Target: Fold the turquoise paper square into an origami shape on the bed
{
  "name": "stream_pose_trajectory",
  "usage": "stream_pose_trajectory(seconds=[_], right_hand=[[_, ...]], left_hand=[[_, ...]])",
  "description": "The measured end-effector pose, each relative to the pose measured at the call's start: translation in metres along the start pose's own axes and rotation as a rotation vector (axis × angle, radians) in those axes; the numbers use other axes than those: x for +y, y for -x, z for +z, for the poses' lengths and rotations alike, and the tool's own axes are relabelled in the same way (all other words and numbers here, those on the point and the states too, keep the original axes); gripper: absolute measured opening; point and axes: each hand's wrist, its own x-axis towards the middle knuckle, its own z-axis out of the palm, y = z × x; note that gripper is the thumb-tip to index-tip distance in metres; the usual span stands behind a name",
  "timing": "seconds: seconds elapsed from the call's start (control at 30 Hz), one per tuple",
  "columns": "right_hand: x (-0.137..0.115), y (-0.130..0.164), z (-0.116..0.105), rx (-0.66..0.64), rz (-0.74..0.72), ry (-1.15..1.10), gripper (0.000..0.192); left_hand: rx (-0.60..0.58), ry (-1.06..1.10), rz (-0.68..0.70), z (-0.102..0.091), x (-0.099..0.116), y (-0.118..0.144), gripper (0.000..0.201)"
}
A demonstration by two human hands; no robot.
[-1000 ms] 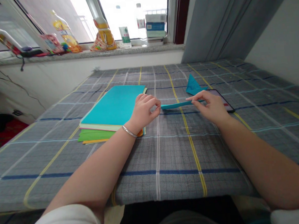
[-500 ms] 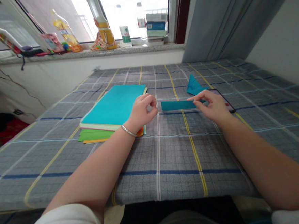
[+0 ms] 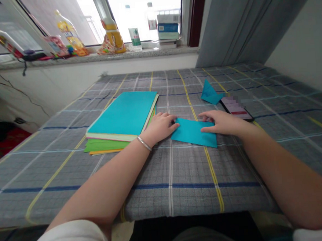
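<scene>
Count: two hands in view, both the person's own. One flat turquoise sheet (image 3: 193, 132) lies on the checked tablecloth (image 3: 181, 177), slightly skewed, straight ahead of the person and just right of the paper stack. Left hand (image 3: 161, 127): fingers spread loosely, open, palm down, fingertips resting on the sheet's left corner; a thin silver bangle (image 3: 144, 143) on that wrist. Right hand (image 3: 221, 121): open and flat, fingers laid over the sheet's far right edge, pressing it down; nothing gripped in either hand. One paper stack (image 3: 122, 117) to the left of the sheet, top sheet turquoise, with cream, green and orange edges showing beneath; exact sheet count cannot be told. One folded turquoise piece (image 3: 210, 93) stands farther back on the cloth, pointed, just beside one phone (image 3: 236, 108) lying flat with its screen up; the phone is near the right hand but apart from it. Windowsill (image 3: 90, 58) behind the table: two yellow bottles, two clear bottles with labels, one pile of boxes or books; contents of the bottles too small to tell. One grey curtain (image 3: 247, 19) hangs at right.
</scene>
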Motion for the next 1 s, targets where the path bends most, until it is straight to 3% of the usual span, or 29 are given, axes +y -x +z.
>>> stream_pose_trajectory(seconds=[0.07, 0.2, 0.43, 0.57, 0.7, 0.83, 1.0], right_hand=[[-0.001, 0.001, 0.001, -0.014, 0.035, 0.047, 0.052], [-0.002, 0.001, 0.0, -0.11, 0.123, 0.011, 0.046], [-0.004, -0.003, -0.007, -0.175, 0.169, -0.144, 0.016], [-0.01, -0.005, -0.008, 0.071, 0.162, -0.205, 0.013], [-0.01, -0.008, -0.005, 0.449, 0.166, -0.279, 0.014], [-0.007, -0.01, -0.004, 0.66, 0.115, -0.256, 0.012], [-0.007, -0.006, -0.013, 0.743, -0.045, -0.09, 0.005]], left_hand=[[-0.012, 0.031, -0.006, 0.001, 0.002, 0.0, 0.044], [-0.04, 0.12, -0.093, 0.003, 0.007, 0.0, 0.053], [0.042, 0.34, -0.182, 0.013, 0.005, -0.003, 0.057], [0.11, 0.668, -0.357, 0.014, 0.0, -0.008, 0.055], [0.166, 0.846, -0.252, 0.008, 0.001, -0.011, 0.027], [0.266, 0.803, -0.138, 0.006, 0.002, -0.01, 0.015], [0.414, 0.568, 0.026, 0.002, -0.001, -0.007, 0.009]])
